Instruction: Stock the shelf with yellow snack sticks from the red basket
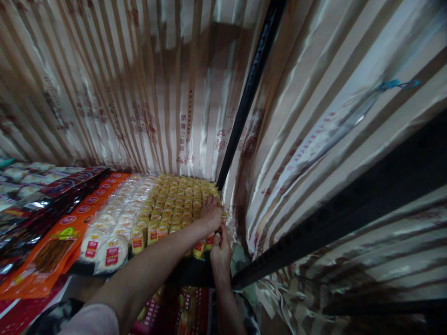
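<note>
Yellow-wrapped snack packets (174, 201) with small red and orange labels stand in tight rows on a dark shelf (190, 272). My left hand (210, 215) lies across the top of the rows at their right end, fingers stretched towards the back. Just below it, my right hand (220, 251) is at the front right corner beside the last packets. Its thumb and fingers are bent together there; what they hold, if anything, is hidden. To the left of the yellow rows are white round packaged cakes (112, 253) with red labels, in clear wrap.
Left of the cakes lie an orange snack bag (57, 244) and several dark shiny packs (42, 204). A black upright post (244, 102) rises behind my hands, and a thick black bar (335, 209) slants along the right. Striped beige curtains (164, 93) hang behind. Red packs (174, 309) are below the shelf.
</note>
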Available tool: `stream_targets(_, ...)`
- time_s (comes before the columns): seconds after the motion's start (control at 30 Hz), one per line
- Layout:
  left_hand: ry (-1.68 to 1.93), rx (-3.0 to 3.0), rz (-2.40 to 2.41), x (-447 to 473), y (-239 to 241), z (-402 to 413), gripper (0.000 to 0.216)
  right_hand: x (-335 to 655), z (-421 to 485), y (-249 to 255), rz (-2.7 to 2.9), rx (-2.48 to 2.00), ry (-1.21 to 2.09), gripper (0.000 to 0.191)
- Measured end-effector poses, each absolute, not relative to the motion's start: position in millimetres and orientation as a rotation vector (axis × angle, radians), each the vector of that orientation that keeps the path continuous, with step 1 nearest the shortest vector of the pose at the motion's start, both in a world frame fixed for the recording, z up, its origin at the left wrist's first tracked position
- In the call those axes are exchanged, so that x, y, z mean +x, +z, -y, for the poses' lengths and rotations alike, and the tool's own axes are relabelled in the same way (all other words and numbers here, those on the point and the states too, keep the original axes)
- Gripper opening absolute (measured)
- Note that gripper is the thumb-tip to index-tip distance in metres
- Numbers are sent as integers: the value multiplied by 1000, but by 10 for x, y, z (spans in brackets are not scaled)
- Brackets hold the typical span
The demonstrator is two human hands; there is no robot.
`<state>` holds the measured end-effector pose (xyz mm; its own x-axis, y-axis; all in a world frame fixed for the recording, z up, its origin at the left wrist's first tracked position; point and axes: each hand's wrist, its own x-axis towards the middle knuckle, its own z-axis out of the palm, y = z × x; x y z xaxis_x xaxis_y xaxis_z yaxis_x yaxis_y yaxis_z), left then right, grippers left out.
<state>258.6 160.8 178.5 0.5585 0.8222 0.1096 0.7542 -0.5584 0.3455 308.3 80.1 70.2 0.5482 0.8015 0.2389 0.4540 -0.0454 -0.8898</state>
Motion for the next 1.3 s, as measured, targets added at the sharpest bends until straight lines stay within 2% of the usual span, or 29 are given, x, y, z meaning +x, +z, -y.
stream_targets(0.2, 244, 2598, -1384, 2592, 1781, -1562, 29, 3100, -850, 620, 1066, -1646, 358, 56)
stream_targets(0.37, 367, 2582, -1403, 2627, 1726, -1503, 34, 3083, -842, 695, 1049, -1639, 388, 57)
stream_targets(0.53, 356, 2588, -1325, 2615, 1720, -1525, 28, 3085, -868, 673, 1021, -1628, 363, 52)
stream_targets(0.67, 480, 2749, -1182, 2654, 1718, -1615, 28, 3111, -878, 639, 1041, -1625, 376, 47)
stream_targets(0.87, 206, 2907, -1082, 2744, 1610, -1772, 20, 3093, -852, 653, 1035, -1574, 385, 47)
stream_targets(1.03, 162, 2919, -1107, 2661, 1561, -1802, 25, 3046, -830, 653, 1058, -1550, 432, 48)
stream_targets(1.3, 388, 3000, -1028, 2732, 1493, -1827, 27, 3088, -848, 636, 1041, -1563, 445, 47)
